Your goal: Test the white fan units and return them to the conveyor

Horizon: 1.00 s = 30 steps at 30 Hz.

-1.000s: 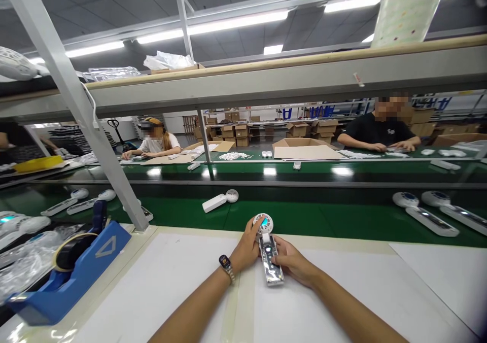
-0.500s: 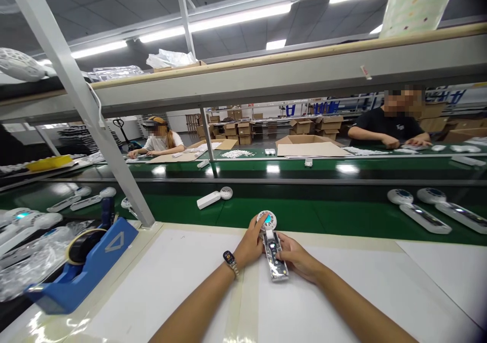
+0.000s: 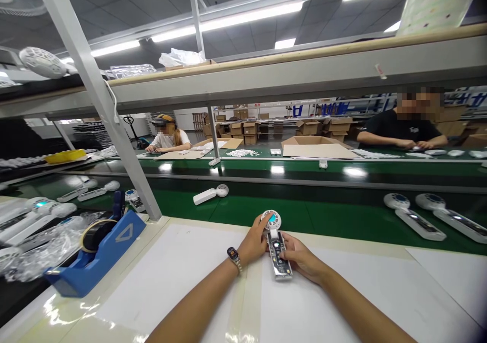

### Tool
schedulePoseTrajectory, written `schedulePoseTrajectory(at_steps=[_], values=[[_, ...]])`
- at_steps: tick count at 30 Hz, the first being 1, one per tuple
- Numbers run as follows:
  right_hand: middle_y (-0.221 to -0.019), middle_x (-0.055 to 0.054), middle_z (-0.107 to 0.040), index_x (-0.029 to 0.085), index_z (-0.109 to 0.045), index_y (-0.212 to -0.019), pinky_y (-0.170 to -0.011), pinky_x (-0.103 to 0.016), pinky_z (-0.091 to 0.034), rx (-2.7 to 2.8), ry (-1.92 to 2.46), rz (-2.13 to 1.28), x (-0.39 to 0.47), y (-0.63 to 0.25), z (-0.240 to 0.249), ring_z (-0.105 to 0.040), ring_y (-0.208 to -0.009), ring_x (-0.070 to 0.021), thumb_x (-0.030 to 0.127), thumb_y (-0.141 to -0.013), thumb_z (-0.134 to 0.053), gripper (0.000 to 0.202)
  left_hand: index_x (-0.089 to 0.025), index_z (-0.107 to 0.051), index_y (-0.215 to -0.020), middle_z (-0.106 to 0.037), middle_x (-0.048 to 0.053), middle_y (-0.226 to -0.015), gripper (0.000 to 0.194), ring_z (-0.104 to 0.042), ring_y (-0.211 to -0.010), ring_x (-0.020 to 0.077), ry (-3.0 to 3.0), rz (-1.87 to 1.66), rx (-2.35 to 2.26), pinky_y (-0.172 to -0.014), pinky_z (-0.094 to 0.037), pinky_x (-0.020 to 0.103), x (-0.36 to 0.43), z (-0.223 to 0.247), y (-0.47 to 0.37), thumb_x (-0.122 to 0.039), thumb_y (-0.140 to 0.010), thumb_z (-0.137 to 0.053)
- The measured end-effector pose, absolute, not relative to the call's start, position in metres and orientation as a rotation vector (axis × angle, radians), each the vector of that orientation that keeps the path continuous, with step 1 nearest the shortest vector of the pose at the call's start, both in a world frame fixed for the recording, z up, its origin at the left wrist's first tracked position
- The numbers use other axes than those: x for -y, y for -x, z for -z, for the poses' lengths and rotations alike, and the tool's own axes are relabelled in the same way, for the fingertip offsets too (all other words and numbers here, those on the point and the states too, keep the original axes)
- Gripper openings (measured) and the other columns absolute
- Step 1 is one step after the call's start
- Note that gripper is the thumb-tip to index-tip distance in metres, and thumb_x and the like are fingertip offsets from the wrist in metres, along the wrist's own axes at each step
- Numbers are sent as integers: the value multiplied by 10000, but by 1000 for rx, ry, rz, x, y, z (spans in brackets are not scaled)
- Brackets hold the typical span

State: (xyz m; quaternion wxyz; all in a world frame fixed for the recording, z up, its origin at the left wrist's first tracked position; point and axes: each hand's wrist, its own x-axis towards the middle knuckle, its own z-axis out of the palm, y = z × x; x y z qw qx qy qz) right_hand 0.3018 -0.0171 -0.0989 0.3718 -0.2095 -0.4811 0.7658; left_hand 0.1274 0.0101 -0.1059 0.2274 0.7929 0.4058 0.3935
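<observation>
A small white handheld fan (image 3: 279, 262) is held between my two hands over the near edge of the white work surface. Its round head carries a bright blue centre, and the handle's face shows a dark circuit board with a small lit spot. My left hand (image 3: 254, 241) is closed around the neck and left side, a finger lying on the head. From the right, my right hand (image 3: 304, 258) grips the handle, its thumb on the board. Beyond them, a white fan (image 3: 205, 196) lies on the green conveyor belt (image 3: 251, 206).
At left stands a blue tape dispenser (image 3: 102, 254), beside white fans and clear plastic bags (image 3: 57, 246). A slanted metal post (image 3: 102, 104) rises behind it. More fans (image 3: 420, 224) lie on the belt at right. Two people sit across the line, beneath an overhead shelf (image 3: 266, 76).
The head view has shifted slightly, moving the post and dispenser rightward in the picture. Fans on the belt have slid left relative to the bench. Both hands keep their hold on the handheld fan.
</observation>
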Motion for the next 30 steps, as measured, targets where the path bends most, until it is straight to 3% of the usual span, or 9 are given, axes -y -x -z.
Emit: schedulePoseTrajectory(at_steps=[9, 12, 15, 19, 22, 27, 30], values=[[-905, -20, -625, 222, -530, -1078, -655, -242, -424, 1187, 593, -1956, 19, -300, 94, -573, -787, -167, 118, -603, -692, 513, -283, -213, -1375, -252, 77, -1401, 757, -360, -1227, 220, -2192, -1073, -1105, -1020, -341, 398, -11, 107, -128, 37, -714, -392], [-884, -21, -637, 219, -535, -1081, -667, -259, -440, 1157, 603, -1939, 21, -297, 95, -592, -782, -178, 151, -595, -711, 521, -243, -117, -1396, -218, 98, -1419, 777, -293, -1268, 227, -2192, -1098, -1100, -1045, -302, 423, -13, 111, -127, 18, -721, -401], [-863, -31, -660, 196, -552, -1059, -745, -295, -459, 1058, 619, -1894, 18, -292, 100, -619, -812, -197, 199, -590, -741, 505, -167, -86, -1390, -227, 154, -1406, 759, -367, -1211, 234, -2127, -1102, -1217, -1018, -334, 440, -13, 114, -127, -10, -726, -417], [-826, -58, -694, 163, -593, -964, -765, -321, -492, 848, 783, -1721, 0, -299, 110, -648, -823, -229, 263, -588, -761, 425, -136, -273, -1308, -303, 168, -1363, 522, -498, -1054, 210, -2133, -1080, -1311, -954, -402, 426, -9, 113, -128, -113, -805, -407], [-861, -66, -700, 175, -592, -983, -773, -334, -516, 804, 840, -1583, -19, -322, 111, -645, -867, -240, 316, -594, -762, 448, -158, -419, -1191, -321, 143, -1360, 331, -499, -1075, 219, -2232, -1006, -1287, -950, -409, 421, -3, 107, -128, -235, -873, -372], [-1060, -65, -656, 216, -440, -1234, -935, -354, -445, 929, 877, -1443, -36, -362, 112, -563, -1065, -244, 324, -584, -773, 739, -165, -487, -1102, -333, 135, -1356, 286, -435, -1169, 250, -2333, -860, -1309, -968, -397, 432, 1, 101, -129, -309, -890, -361], [-1099, -93, -636, 180, -470, -1233, -951, -414, -418, 1046, 1154, -1170, -42, -366, 122, -558, -1060, -301, 363, -581, -751, 733, -156, -487, -1099, -354, 144, -1336, 285, -431, -1173, 242, -2373, -844, -1310, -967, -401, 421, 0, 102, -129, -302, -888, -361]])
